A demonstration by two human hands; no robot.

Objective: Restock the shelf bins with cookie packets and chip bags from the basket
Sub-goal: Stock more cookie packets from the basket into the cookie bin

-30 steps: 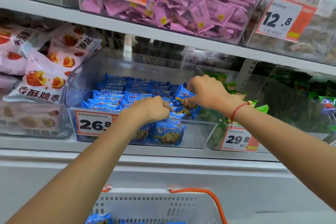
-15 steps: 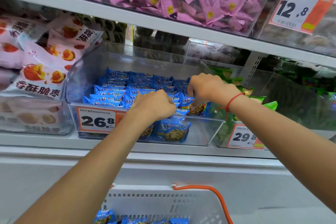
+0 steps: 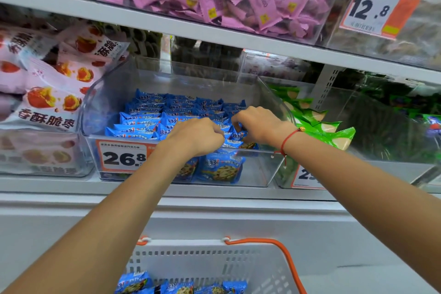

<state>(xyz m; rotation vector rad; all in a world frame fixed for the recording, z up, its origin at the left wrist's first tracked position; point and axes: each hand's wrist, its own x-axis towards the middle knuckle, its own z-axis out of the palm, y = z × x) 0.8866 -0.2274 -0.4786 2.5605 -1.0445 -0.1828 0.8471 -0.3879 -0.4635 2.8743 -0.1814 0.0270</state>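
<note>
Two hands (image 3: 198, 137) at twelve o'clock, one basket (image 3: 210, 260) at six with four blue packets (image 3: 134, 281) showing, three price tags (image 3: 124, 156) readable.

A shop: price tags (image 3: 124, 156) on snack-filled shelf bins (image 3: 262, 169)

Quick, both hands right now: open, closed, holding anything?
Left hand: fingers curled over the blue cookie packets; grip hidden, cannot tell.
Right hand: pinching a blue packet.

Both bare forearms reach up over the front rim of the clear plastic bin (image 3: 274, 93). The left hand (image 3: 198, 137) and right hand (image 3: 259, 126), knuckles up, curl fingers down among its blue cookie packets (image 3: 152, 114); their grip is hidden.
</note>
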